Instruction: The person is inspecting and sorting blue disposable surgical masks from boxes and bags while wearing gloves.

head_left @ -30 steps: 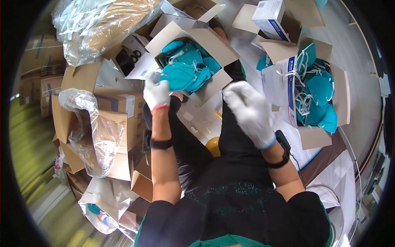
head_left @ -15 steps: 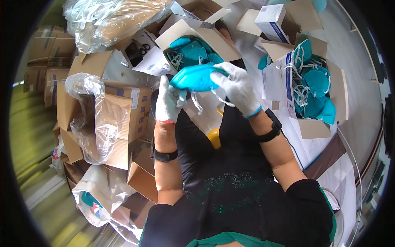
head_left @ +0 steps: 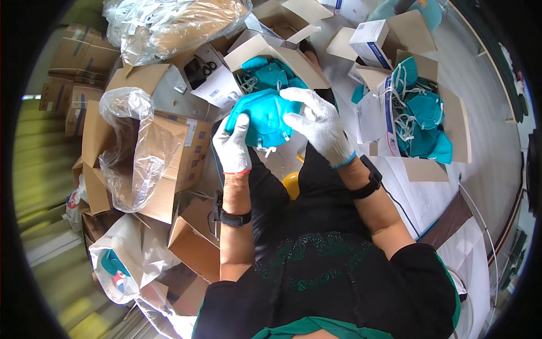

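A teal cup-shaped respirator mask [head_left: 264, 116] with white straps hangs in front of me above my lap. My left hand [head_left: 232, 147], in a white knit glove, pinches its left side, the thumb lying over the teal face. At the mask's right edge is my right hand [head_left: 322, 127], gloved the same way. Its thumb and forefinger lie spread against the teal surface, while its other fingers are partly hidden. Just beyond the mask stands an open carton [head_left: 307, 65] holding several more teal masks [head_left: 270, 74].
On the right, another open carton [head_left: 460, 121] is heaped with strapped teal masks [head_left: 423, 110]. Black-handled scissors [head_left: 209, 68] lie in a small box at the far left. An open carton with a clear plastic liner [head_left: 149, 169] stands left, and a yellow object [head_left: 291, 185] shows between my legs.
The mask has turned from nearly edge-on to showing its broad face. My left thumb has come over its front, and my right fingers have spread along the right edge.
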